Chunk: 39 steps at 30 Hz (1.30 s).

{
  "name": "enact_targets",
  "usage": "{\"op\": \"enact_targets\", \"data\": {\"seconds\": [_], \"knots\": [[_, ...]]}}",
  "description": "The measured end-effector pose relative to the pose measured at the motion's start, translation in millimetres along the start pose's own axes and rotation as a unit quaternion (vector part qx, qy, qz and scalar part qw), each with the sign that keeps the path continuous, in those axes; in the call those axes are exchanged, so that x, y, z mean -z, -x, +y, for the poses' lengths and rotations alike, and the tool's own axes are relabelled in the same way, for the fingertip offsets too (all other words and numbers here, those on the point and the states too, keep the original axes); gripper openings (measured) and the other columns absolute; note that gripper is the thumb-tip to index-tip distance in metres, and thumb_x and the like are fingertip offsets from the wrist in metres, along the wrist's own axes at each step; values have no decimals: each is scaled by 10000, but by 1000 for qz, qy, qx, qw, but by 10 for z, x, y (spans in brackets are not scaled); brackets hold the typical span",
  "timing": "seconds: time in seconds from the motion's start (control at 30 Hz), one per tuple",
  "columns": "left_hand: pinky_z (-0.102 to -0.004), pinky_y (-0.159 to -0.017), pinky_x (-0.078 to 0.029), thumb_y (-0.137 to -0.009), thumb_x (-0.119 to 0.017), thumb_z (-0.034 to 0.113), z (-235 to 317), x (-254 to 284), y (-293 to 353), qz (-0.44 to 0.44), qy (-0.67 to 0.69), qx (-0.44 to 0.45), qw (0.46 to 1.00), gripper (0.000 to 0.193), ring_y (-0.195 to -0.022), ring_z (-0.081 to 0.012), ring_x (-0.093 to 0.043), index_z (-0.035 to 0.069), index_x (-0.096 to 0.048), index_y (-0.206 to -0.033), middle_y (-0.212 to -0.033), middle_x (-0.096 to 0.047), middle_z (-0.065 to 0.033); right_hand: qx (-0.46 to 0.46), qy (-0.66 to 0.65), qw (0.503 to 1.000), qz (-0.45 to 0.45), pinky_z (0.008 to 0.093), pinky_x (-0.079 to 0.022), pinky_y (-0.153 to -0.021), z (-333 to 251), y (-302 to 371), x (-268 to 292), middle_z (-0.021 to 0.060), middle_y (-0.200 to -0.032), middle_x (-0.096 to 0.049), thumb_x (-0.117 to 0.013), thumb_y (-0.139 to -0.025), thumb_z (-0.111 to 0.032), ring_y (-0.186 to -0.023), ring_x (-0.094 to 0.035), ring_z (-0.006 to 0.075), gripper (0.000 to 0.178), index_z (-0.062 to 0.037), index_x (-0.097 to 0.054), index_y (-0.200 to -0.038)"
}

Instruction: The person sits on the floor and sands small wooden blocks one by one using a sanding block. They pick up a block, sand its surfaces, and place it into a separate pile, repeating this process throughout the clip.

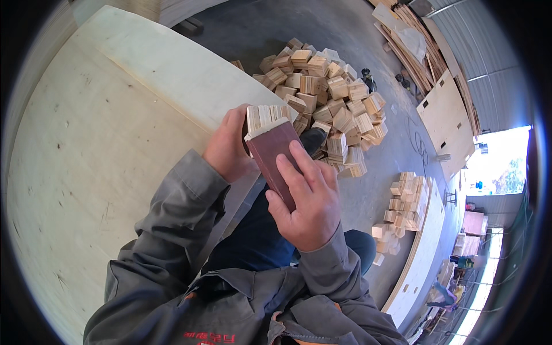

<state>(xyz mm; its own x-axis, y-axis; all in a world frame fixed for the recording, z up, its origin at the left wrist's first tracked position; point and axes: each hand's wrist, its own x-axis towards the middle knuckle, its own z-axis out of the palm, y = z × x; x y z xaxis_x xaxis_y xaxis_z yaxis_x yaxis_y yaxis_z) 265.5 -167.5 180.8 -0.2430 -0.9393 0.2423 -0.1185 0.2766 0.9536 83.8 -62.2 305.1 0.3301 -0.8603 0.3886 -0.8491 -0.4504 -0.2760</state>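
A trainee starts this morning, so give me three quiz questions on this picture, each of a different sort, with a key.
1. Which hand's fingers lie across the visible face of the reddish-brown piece?

2. True or false: a large pile of wooden blocks lies on the floor.

3. Pick one. The person's sleeves are:
A) white
B) grey
C) yellow

Key:
1. The right hand.
2. True.
3. B.
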Motion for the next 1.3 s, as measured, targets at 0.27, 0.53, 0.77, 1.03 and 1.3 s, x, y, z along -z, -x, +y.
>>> {"op": "enact_targets", "data": {"seconds": [0.27, 0.53, 0.77, 1.03, 1.3], "knots": [[-474, -1132, -514, -692, -994, 108, -26, -12, -63, 7, 13, -57, 998, 998, -1331, -397, -621, 13, -471, -1537, -1424, -614, -219, -33, 21, 998, 49, 503, -562, -1060, 351, -911, -410, 173, -1506, -685, -798, -882, -232, -1187, -676, 424, 536, -80, -748, -1393], [-451, -1119, -528, -686, -985, 94, -9, 37, -52, 17, -13, -71, 997, 958, -1313, -372, -643, 23, -484, -1499, -1389, -637, -196, -33, 6, 998, 57, 506, -551, -1068, 254, -555, -342, 189, -1558, -637, -833, -876, -233, -1185, -659, 434, 597, -69, -715, -1438], [-447, -1091, -552, -660, -968, 48, 76, 32, -15, 4, -15, -35, 999, 962, -1288, -358, -667, 34, -490, -1496, -1346, -657, -184, -39, 0, 999, 21, 474, -545, -1017, 83, 150, 47, 108, -1575, -627, -880, -807, -204, -1168, -644, 340, 652, -120, -724, -1434], [-449, -1090, -545, -715, -947, 53, 97, 57, -62, -4, -75, -81, 994, 912, -1264, -340, -663, 6, -470, -1491, -1352, -639, -198, -45, 5, 997, 67, 502, -566, -1047, 444, -555, -299, 141, -1541, -651, -835, -851, -259, -1206, -664, 404, 593, -90, -736, -1411], [-407, -1064, -568, -767, -950, 37, 36, 2, -84, -32, 26, -39, 998, 816, -1232, -268, -698, -1, -468, -1424, -1350, -659, -170, -218, -369, 902, 47, 411, -564, -1094, 956, -837, -506, 201, -1373, -758, -786, -951, -275, -1247, -732, 313, 619, 44, -667, -1468]]}}
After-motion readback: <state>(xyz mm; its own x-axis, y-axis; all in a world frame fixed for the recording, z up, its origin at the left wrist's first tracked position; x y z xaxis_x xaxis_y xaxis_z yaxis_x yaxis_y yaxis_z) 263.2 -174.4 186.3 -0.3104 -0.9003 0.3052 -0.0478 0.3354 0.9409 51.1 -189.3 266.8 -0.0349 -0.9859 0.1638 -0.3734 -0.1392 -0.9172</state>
